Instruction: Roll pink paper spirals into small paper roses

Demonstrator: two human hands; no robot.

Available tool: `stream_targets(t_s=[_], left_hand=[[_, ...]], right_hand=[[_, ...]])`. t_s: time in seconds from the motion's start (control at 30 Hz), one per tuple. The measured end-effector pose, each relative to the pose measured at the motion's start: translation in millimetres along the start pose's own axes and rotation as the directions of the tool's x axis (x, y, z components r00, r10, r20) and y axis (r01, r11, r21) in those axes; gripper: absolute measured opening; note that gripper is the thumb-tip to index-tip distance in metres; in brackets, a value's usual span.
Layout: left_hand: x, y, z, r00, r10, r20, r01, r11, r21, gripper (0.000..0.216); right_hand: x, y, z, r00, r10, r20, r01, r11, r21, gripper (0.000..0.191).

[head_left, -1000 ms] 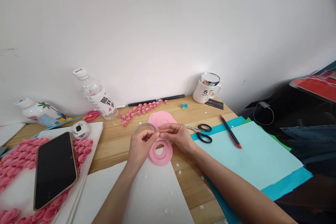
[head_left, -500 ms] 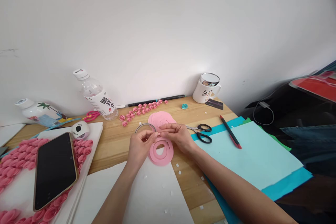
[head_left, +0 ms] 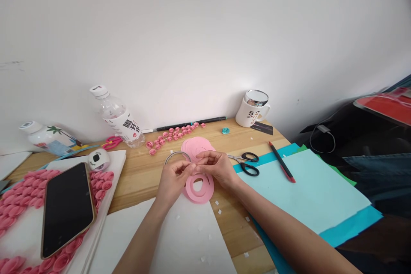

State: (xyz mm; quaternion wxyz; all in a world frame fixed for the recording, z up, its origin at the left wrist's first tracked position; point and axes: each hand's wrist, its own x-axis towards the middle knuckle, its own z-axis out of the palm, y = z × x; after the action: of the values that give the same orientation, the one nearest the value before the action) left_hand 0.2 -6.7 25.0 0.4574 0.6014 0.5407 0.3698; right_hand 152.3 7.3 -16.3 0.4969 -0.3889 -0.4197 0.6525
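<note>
A pink paper spiral (head_left: 208,196) hangs from my fingertips, its loose rings dangling below them over white paper. My left hand (head_left: 175,178) pinches one end of it between thumb and forefinger. Thumb and fingers of my right hand (head_left: 218,168) are closed on the same end, touching the left fingertips, so the pinched bit itself is hidden. Just behind the hands lie more pink paper circles (head_left: 193,146), partly covered by my right hand. A ring-shaped roll of tape (head_left: 171,154) sits behind my left hand. Several small rolled pink paper flowers (head_left: 175,132) are grouped farther back.
Black-handled scissors (head_left: 249,168) lie right of my hands, beside light blue paper (head_left: 308,197) with a pen (head_left: 281,162) on it. A mug (head_left: 252,111) and a bottle (head_left: 123,122) stand by the wall. At left, a phone (head_left: 68,209) rests on pink paper flowers.
The dangling pink spiral has shifted slightly to the right and down. Both hands stay together at the same spot, with small finger movements.
</note>
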Motion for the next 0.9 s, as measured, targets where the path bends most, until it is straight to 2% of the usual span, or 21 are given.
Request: stream_targets(t_s=[0.3, 0.63, 0.9], left_hand=[[-0.8, -1.3, -0.4, 0.997, 0.004, 0.083, -0.003, 1.000, -0.013, 0.028], [-2.2, 6.5, -3.2, 0.981, 0.021, 0.191, -0.031, 0.998, 0.050, 0.029], [-3.6, 6.6, -3.0, 0.972, 0.043, 0.231, -0.060, 0.996, 0.067, 0.030]], right_hand=[[-0.5, -2.3, 0.3, 0.997, -0.019, 0.077, 0.023, 0.999, -0.048, 0.042], [-0.8, -7.2, -4.2, 0.984, 0.051, 0.173, -0.024, 0.988, -0.152, 0.046], [-2.4, -11.4, -5.0, 0.971, 0.044, 0.236, 0.006, 0.978, -0.208, 0.039]])
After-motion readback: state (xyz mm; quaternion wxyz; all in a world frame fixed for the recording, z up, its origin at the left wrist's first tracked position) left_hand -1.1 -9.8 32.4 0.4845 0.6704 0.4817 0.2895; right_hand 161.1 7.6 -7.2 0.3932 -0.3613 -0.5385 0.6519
